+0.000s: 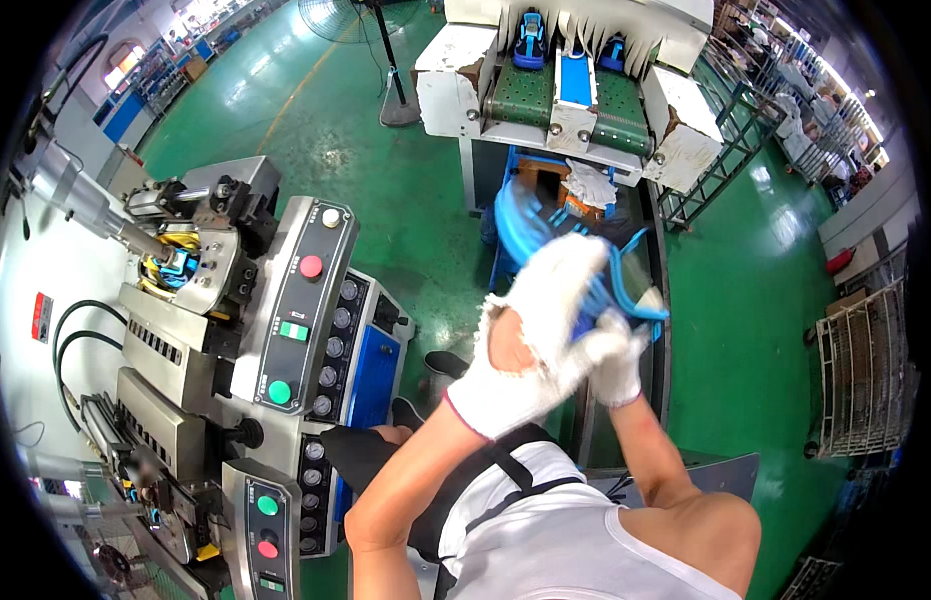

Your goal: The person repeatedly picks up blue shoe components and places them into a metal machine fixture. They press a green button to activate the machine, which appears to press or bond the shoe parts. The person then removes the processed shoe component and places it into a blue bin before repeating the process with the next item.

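Note:
A blue-and-black shoe upper (522, 228), smeared by motion, is held up in front of my body. My left hand (535, 340), in a white work glove with bare skin showing at a hole, is closed on it, its fingers reaching along the near side. Lower down and to the right, my right hand (617, 365), gloved too, grips the same upper near its blue edging. My left hand partly covers the piece, so its full shape is hidden. To my left, another blue-and-black upper (183, 268) sits in the clamp of a shoe-shaping machine (190, 350).
Control panels (297, 300) with red and green buttons jut out at my left. Ahead stands a conveyor (520, 100) with a green belt, carrying blue shoes (530, 42). A pedestal fan (395, 100) stands beyond. Wire racks (865, 380) are at the right.

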`<state>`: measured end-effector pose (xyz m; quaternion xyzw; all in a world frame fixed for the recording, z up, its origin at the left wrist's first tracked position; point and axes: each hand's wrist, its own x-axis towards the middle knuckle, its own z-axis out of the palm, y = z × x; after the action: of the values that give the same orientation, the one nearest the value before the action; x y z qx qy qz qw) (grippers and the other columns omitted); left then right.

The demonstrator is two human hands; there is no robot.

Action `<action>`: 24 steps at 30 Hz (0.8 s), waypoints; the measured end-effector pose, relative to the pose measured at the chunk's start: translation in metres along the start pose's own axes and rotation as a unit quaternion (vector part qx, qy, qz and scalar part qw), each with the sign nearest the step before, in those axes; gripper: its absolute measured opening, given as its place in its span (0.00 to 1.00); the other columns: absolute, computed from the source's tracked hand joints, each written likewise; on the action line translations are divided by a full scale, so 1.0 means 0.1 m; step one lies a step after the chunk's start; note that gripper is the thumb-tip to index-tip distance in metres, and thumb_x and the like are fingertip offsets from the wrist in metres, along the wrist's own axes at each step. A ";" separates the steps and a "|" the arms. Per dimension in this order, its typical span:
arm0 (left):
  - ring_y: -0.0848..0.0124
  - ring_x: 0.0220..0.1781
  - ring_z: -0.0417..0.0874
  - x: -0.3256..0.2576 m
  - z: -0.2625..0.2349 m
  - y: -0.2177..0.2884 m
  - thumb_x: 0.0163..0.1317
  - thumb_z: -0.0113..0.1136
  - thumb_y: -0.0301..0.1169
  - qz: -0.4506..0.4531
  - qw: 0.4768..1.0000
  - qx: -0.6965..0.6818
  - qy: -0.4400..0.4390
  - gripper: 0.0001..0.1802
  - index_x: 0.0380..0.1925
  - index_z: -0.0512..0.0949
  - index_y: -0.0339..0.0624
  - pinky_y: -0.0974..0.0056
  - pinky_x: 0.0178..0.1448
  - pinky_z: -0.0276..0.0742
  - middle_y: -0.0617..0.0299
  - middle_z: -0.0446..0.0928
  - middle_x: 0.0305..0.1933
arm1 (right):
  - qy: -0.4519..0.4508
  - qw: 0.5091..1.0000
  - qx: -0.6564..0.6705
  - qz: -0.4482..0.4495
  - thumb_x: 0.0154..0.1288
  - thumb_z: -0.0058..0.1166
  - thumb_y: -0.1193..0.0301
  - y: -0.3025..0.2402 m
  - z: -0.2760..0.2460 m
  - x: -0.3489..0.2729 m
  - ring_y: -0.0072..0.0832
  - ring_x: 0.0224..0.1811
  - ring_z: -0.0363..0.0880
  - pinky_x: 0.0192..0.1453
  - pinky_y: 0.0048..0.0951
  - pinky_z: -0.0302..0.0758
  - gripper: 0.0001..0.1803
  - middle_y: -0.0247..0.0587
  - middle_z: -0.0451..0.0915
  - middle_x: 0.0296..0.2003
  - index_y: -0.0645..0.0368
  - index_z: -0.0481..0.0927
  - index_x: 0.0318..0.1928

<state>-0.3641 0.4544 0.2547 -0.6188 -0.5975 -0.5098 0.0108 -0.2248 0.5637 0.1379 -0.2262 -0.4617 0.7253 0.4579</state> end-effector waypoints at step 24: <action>0.47 0.55 0.86 -4.17 -0.32 0.90 0.72 0.62 0.37 -0.743 0.562 0.270 0.243 0.17 0.53 0.83 0.37 0.50 0.61 0.81 0.45 0.85 0.52 | -0.069 0.703 -0.677 -0.207 0.79 0.53 0.58 0.95 -1.32 4.79 0.33 0.70 0.76 0.73 0.33 0.72 0.33 0.41 0.75 0.73 0.57 0.68 0.78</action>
<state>-0.2186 0.1050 0.0555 0.2230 -0.9306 -0.2841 -0.0602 -0.3981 1.0287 0.0378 -0.3235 -0.8941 0.1182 0.2864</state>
